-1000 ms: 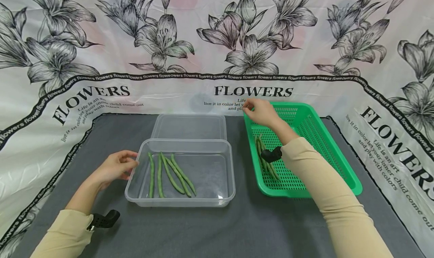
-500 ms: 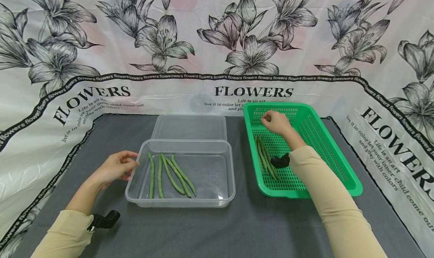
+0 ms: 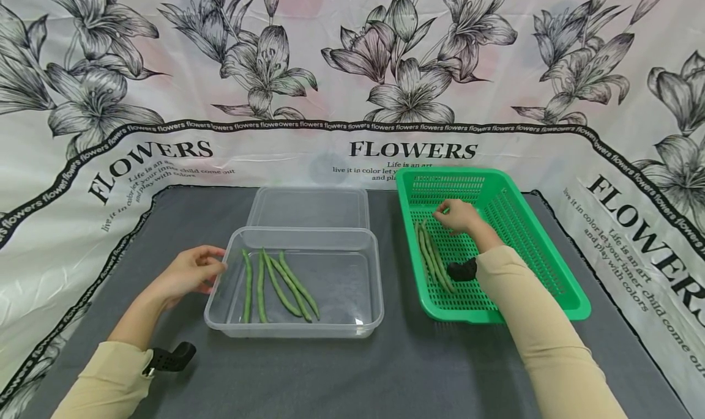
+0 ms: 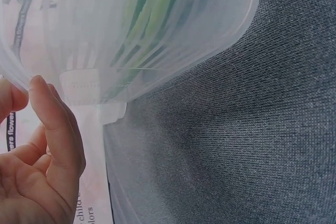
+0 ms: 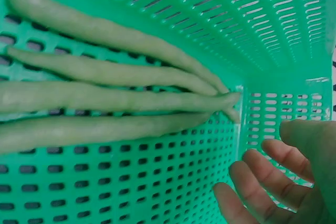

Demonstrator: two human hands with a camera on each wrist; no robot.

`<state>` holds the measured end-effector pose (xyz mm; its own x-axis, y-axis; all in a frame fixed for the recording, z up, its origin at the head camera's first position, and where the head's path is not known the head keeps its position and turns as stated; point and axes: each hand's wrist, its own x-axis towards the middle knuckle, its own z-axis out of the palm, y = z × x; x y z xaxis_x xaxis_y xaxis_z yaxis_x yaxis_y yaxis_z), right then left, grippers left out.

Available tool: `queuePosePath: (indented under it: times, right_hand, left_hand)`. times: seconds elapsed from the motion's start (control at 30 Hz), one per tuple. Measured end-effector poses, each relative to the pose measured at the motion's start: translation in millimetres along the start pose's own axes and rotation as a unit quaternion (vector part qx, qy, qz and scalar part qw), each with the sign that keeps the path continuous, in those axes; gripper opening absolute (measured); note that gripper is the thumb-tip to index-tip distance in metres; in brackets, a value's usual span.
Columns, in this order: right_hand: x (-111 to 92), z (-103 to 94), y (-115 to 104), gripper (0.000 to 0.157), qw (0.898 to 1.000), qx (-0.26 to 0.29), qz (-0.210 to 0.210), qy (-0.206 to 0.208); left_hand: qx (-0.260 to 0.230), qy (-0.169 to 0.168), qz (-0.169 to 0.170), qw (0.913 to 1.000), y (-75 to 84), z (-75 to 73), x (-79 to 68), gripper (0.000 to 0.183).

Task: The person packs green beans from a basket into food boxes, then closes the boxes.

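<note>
My left hand (image 3: 190,275) pinches the left rim of a clear plastic container (image 3: 352,330) between thumb and fingers. Inside that container several green beans (image 3: 261,293) lie lengthwise on its floor, toward the left side. Over the green plastic basket (image 3: 542,248), my right hand (image 3: 461,217) reaches down with loosely bent fingers and nothing between them. Several more green beans (image 3: 432,257) lie side by side along the basket's left wall. The right wrist view has their ends (image 5: 220,100) close to the fingertips, with the hand (image 5: 278,182) just to the right of them.
A clear lid (image 3: 308,205) lies flat on the grey cloth (image 3: 352,376) behind the container. Behind everything hangs a white flower-print sheet (image 3: 297,101). The basket has raised slotted walls around the right hand. Each wrist wears a black camera mount (image 3: 171,358).
My right hand has moved from above the basket's far left rim down and toward me into the basket, near the beans' far ends. The left hand stays at the container's rim.
</note>
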<state>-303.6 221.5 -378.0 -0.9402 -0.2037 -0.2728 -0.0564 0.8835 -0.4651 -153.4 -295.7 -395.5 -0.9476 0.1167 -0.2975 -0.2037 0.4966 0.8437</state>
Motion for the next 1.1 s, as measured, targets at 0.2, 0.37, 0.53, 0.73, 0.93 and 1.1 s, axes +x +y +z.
queuePosePath:
  times: [0.2, 0.37, 0.53, 0.73, 0.93, 1.1]
  right_hand:
    - [-7.7, 3.9, 3.4, 0.041, 0.996, 0.062, 0.023, -0.058]
    - [-15.3, 7.5, 4.1, 0.041, 0.991, 0.088, 0.04, -0.097]
    - [-18.8, 10.3, 3.3, 0.04, 0.987, 0.09, 0.049, -0.12]
    - [-19.5, 15.6, 2.7, 0.024, 0.984, 0.094, 0.078, -0.128]
    - [-19.0, 20.1, -1.5, 0.029, 0.982, 0.09, 0.078, -0.144]
    - [-18.8, 22.7, -3.8, 0.029, 0.983, 0.078, 0.079, -0.144]
  left_hand:
    - [0.001, 0.0, 0.001, 1.0, -1.0, -0.7, -0.1, 0.052]
    - [0.001, 0.0, 0.001, 1.0, -0.3, -0.8, -1.5, 0.052]
    - [0.001, -0.001, 0.001, 1.0, 0.6, -0.1, -3.1, 0.052]
    - [0.002, -0.002, 0.004, 1.0, 1.0, 0.4, -2.3, 0.052]
    - [0.003, -0.003, 0.002, 1.0, 0.8, 0.0, -1.8, 0.052]
    - [0.005, -0.004, 0.003, 1.0, 1.1, 0.1, -1.2, 0.052]
